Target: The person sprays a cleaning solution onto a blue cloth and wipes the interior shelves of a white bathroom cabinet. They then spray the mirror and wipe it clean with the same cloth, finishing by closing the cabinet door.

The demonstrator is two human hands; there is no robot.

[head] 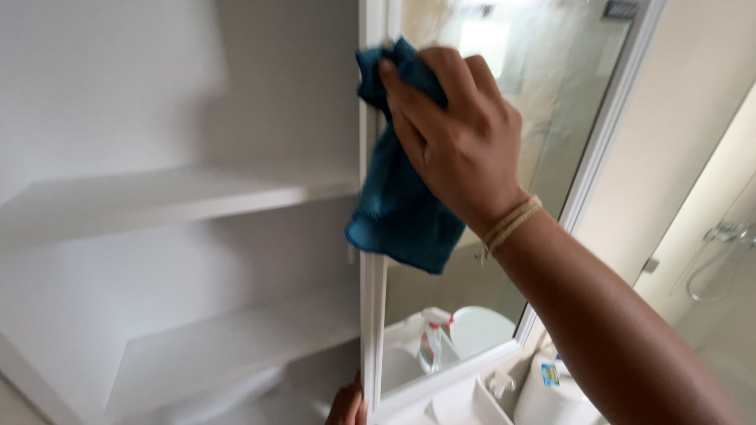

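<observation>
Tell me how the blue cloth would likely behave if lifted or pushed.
The blue cloth is probably floppy: it hangs in loose folds below the right hand. It seems light, held up by the fingers alone. Pushed along the white mirror door frame, it would likely bunch.

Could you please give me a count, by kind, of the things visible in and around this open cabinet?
Blue cloth: 1
White shelves: 2
Mirrored door: 1
Spray bottle, seen in the mirror: 1
Paper roll: 1
Hands, right on the cloth, left at the door's bottom edge: 2
Total: 8
</observation>
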